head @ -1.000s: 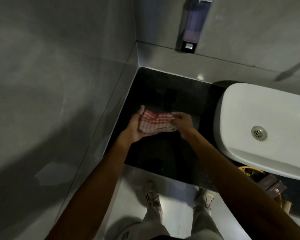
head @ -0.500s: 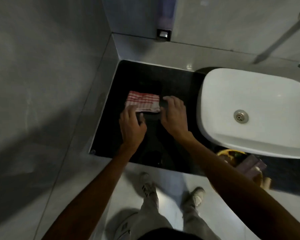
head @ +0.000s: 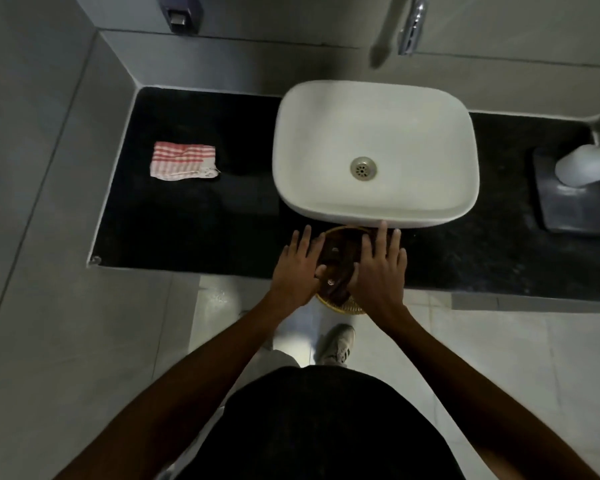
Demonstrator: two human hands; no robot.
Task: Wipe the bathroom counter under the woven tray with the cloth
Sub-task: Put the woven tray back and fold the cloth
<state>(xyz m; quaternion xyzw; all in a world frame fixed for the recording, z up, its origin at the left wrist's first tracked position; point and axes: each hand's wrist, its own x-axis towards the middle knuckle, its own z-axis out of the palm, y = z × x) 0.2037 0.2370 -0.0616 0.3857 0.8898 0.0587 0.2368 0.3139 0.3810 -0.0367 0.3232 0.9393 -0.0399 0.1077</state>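
Observation:
A folded red-and-white striped cloth (head: 184, 160) lies alone on the left part of the black counter (head: 187, 230). The round woven tray (head: 340, 306) sits at the counter's front edge, just in front of the white sink (head: 326, 109), and overhangs the edge a little. Dark small items (head: 336, 268) fill its middle. My left hand (head: 297, 268) lies on the tray's left side and my right hand (head: 378, 271) on its right side. Both have fingers stretched out and apart, with thumbs turned in toward the tray's middle. The hands hide most of the rim.
A tap (head: 411, 26) hangs over the sink from the back wall. A soap dispenser (head: 179, 13) is fixed to the wall at the back left. On the counter's right end a white bottle (head: 582, 164) stands on a dark mat (head: 568, 206). Grey walls close the left side.
Both hands let go of the cloth, which stays folded on the left of the counter. They moved right to the woven tray in front of the sink, and the view shifted right too.

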